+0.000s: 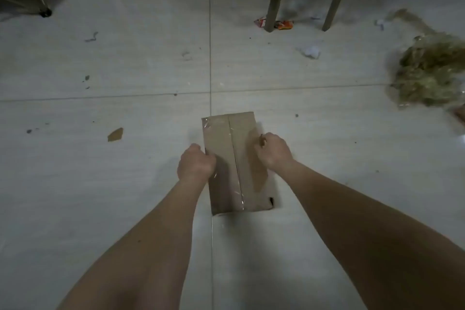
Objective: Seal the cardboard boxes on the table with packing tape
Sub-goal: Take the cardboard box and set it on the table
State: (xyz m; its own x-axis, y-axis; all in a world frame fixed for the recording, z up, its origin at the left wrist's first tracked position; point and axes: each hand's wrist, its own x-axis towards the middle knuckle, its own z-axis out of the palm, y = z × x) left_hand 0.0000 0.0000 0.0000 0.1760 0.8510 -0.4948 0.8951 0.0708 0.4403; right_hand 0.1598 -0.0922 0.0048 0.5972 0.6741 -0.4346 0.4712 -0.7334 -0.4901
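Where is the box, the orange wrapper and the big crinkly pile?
cardboard box (pixel 226 133), head view, top flap.
orange wrapper (pixel 285 24), head view, its right end.
crinkly pile (pixel 432 70), head view, middle of heap.

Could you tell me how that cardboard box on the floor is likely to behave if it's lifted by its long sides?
The cardboard box looks flat-sided and stiff, so it should probably hold its shape between the left hand and right hand. Glossy tape along its centre seam may feel slippery. Lying flat on the tiled floor, it seems unlikely to roll or tip.
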